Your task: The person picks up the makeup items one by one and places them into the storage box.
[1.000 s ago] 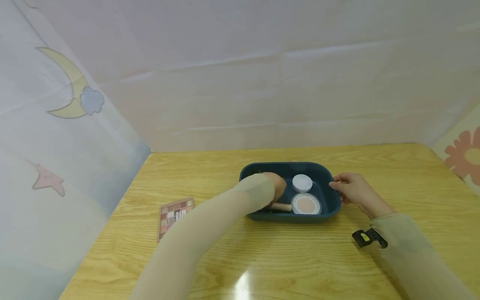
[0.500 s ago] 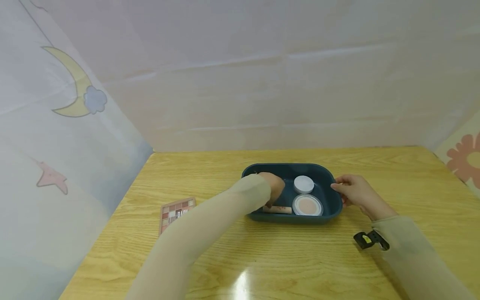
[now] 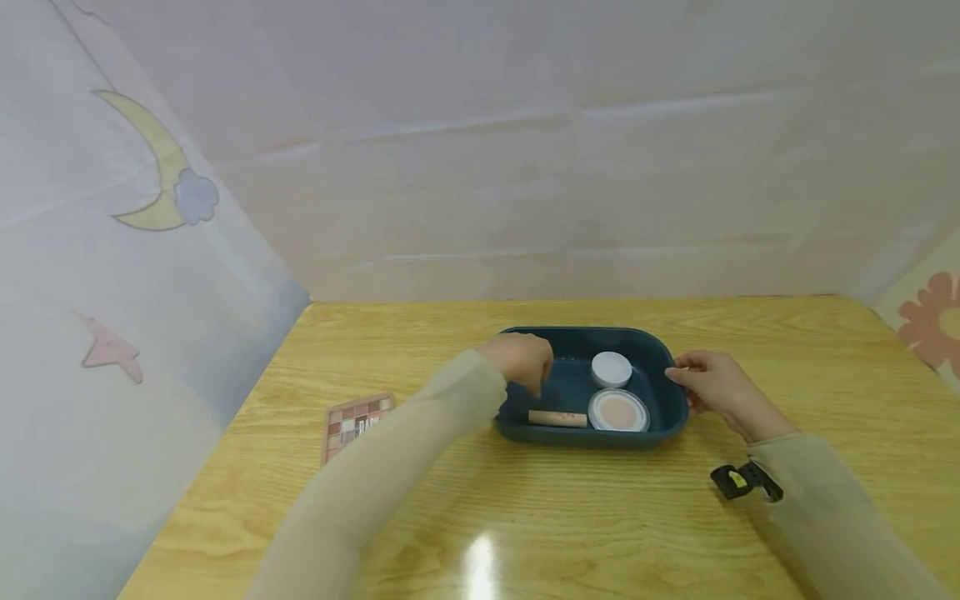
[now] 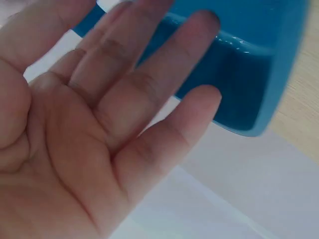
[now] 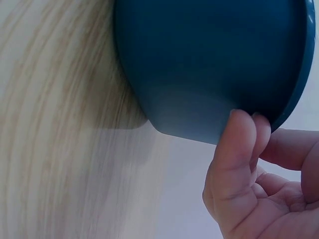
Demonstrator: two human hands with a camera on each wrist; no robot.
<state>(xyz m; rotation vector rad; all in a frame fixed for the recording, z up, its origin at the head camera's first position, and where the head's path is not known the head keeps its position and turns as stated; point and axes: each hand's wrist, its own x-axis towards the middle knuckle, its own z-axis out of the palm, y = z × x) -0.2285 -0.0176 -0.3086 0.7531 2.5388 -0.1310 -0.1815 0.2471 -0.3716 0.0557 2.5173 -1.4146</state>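
Note:
A dark blue plastic bin (image 3: 592, 437) stands on the wooden table. Over its left end hovers my left hand (image 3: 523, 360), its loose fingers pointing down; the left wrist view shows the palm (image 4: 70, 149) bare, with nothing in it. Below that hand, along the bin's near wall, lies a tan tube (image 3: 557, 418) with reddish lettering. To the tube's right are a round compact (image 3: 618, 411) with a pale pink centre and, behind it, a white round-lidded jar (image 3: 611, 368). My right hand (image 3: 712, 385) pinches the bin's right rim between thumb and fingers.
An eyeshadow palette (image 3: 356, 421) lies on the table left of the bin, partly covered by my left sleeve (image 3: 390, 458). A black strap with a small device (image 3: 742, 481) is at my right cuff. Printed cloth (image 3: 450, 167) hangs behind the table.
My left hand has drawn away from the tan tube, up and to the left, and the whole tube now shows. My right hand keeps its hold on the rim.

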